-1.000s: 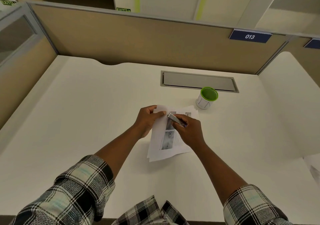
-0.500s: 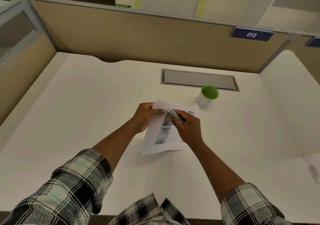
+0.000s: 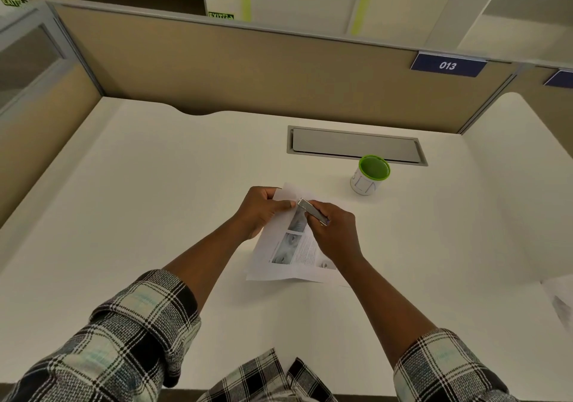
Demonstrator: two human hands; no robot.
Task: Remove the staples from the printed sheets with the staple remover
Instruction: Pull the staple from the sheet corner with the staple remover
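A set of printed sheets (image 3: 286,256) with grey pictures and text is held tilted above the white desk (image 3: 155,200) near its middle. My left hand (image 3: 262,209) pinches the sheets at their top left corner. My right hand (image 3: 336,231) grips a silver metal staple remover (image 3: 311,211), whose tip rests at the sheets' top corner, right beside my left thumb. The staple itself is too small to see.
A white cup with a green rim (image 3: 370,174) stands behind and to the right of the sheets. A grey cable hatch (image 3: 356,146) lies in the desk near the tan partition. More printed paper (image 3: 561,302) lies at the desk's right edge.
The sheets have swung so their lower edge sits further left and flatter. Both hands stayed together at the top corner, shifting slightly up the view.
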